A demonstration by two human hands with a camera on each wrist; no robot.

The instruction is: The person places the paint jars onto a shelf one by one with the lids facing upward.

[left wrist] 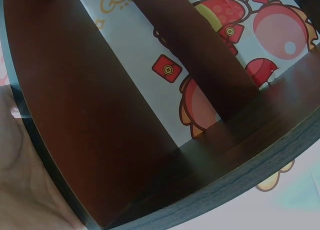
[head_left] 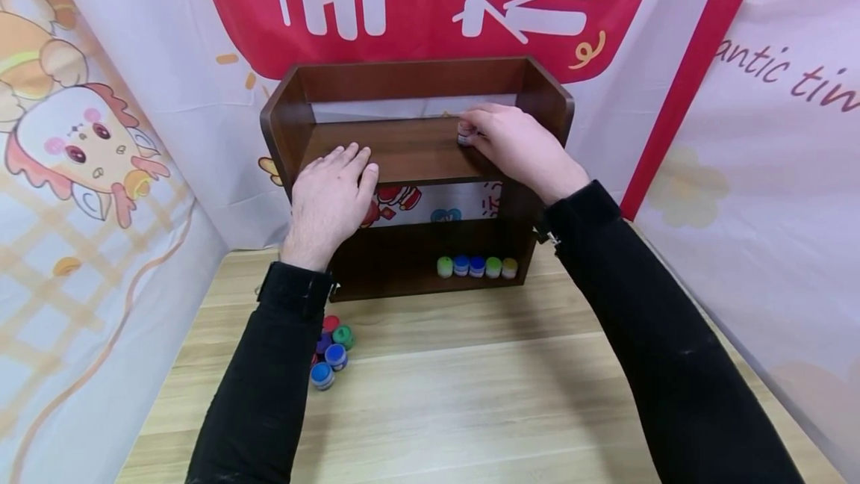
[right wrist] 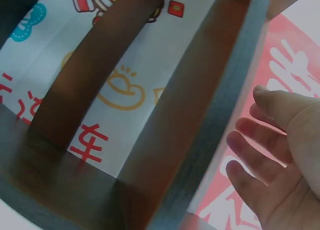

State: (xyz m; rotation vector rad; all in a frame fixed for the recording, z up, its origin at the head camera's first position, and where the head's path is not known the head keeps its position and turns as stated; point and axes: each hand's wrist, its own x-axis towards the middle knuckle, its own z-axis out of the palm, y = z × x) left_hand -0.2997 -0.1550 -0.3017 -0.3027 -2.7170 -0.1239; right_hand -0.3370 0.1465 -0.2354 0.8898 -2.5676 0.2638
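Note:
My right hand (head_left: 513,144) reaches over the upper shelf of a dark brown wooden rack (head_left: 396,148) and grips a small lidded jar (head_left: 463,133) at its fingertips. In the right wrist view the right hand (right wrist: 280,155) shows curved fingers above the board edge, and no jar can be made out there. My left hand (head_left: 332,196) rests on the front left of the same shelf, fingers extended. Only part of the left palm (left wrist: 25,175) shows at the edge of the left wrist view.
Several small jars (head_left: 477,267) with green, blue and yellow lids stand in a row on the lower shelf. More jars (head_left: 336,355) cluster on the wooden table (head_left: 470,394), partly behind the left sleeve. Printed cloth (head_left: 430,13) hangs behind.

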